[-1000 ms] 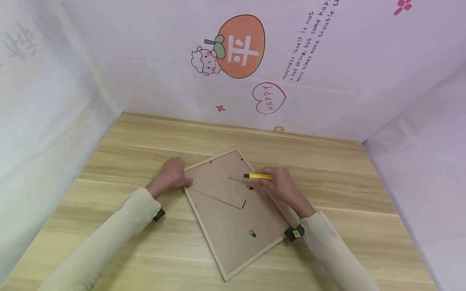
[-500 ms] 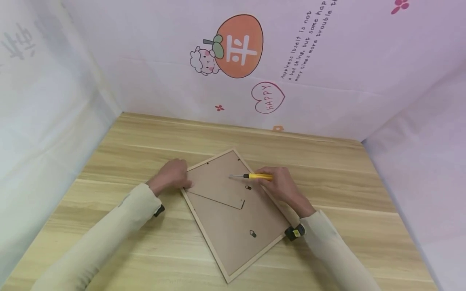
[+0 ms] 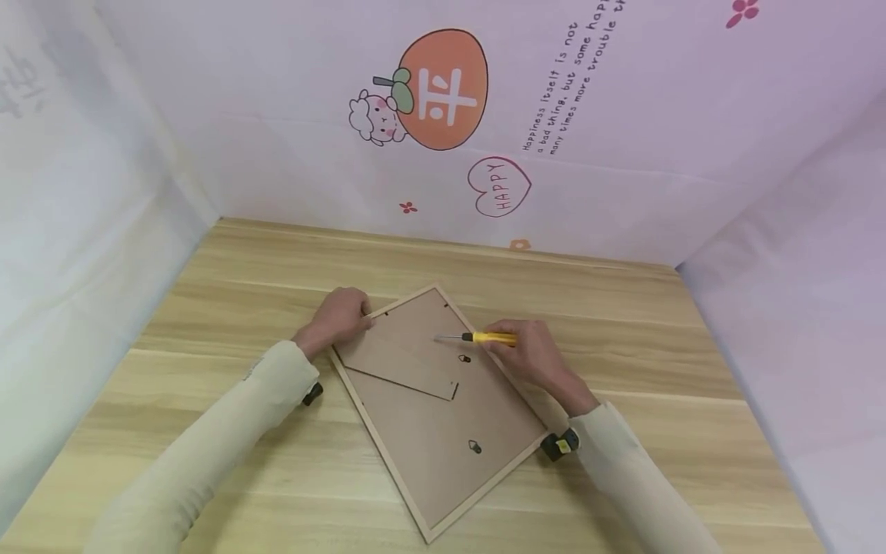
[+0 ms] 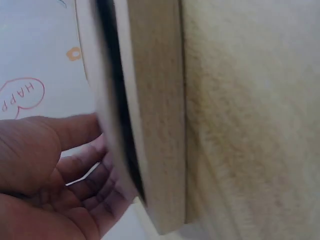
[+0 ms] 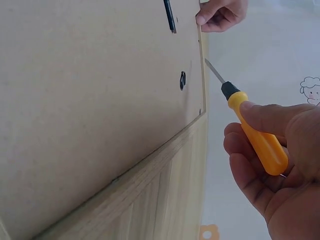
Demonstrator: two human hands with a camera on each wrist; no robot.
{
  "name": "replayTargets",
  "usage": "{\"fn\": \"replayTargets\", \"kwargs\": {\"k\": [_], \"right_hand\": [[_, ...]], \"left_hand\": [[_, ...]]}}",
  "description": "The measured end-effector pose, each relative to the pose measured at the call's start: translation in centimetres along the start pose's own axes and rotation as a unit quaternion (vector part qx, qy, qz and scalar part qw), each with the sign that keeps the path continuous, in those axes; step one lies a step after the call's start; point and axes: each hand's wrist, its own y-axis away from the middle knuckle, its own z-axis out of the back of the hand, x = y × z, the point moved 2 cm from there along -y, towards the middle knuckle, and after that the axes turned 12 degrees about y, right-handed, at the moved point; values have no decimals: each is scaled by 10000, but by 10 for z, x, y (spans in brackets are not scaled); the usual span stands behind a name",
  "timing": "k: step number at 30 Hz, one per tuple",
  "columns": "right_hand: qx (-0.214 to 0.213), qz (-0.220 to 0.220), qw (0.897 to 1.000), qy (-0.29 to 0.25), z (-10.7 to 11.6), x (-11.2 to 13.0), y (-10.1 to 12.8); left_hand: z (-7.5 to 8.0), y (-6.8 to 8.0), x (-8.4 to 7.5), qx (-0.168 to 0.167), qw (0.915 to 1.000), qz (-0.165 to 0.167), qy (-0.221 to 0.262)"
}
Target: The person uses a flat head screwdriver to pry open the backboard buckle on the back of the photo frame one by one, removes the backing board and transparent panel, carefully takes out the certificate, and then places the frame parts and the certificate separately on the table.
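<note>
A picture frame [image 3: 443, 415] lies face down, its brown back upward, turned at an angle on the table. Its light wood rim [image 5: 165, 155] surrounds a backing board [image 5: 100, 90] with small hanging rings [image 3: 474, 446] and a stand leg [image 3: 401, 371]. At the upper left edge, my left hand [image 3: 342, 315] grips the frame, thumb on top and fingers over the outer side. A dark gap [image 4: 120, 95] shows along that edge in the left wrist view. My right hand [image 3: 529, 350] holds a yellow-handled screwdriver [image 5: 262, 142] above the board, its tip pointing left.
The wood-grain table [image 3: 657, 400] extends around the frame. White printed cloth [image 3: 595, 200] hangs behind and at both sides. Dark wrist cameras [image 3: 561, 445] sit at both sleeves.
My left hand has moved up along the frame's edge, uncovering the left corner. The frame has shifted slightly left. My right hand and the screwdriver stay nearly still; the head view drifts a little.
</note>
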Motion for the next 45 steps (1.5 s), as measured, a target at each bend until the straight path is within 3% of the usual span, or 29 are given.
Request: {"fn": "replayTargets", "kwargs": {"k": [11,20,25,45], "right_hand": [[-4,23,10000,42,1,6,-4],[-6,164,9999,-37,1,12,-6],[-101,237,9996,-91,0,14,-9],[39,408,9990,-161,-8,30,-25]], "left_hand": [[0,2,7,-401,9986,27,344],[2,7,11,-473,9982,351,86],[4,13,13,-536,9979,364,81],[-1,33,15,-502,9921,733,883]]}}
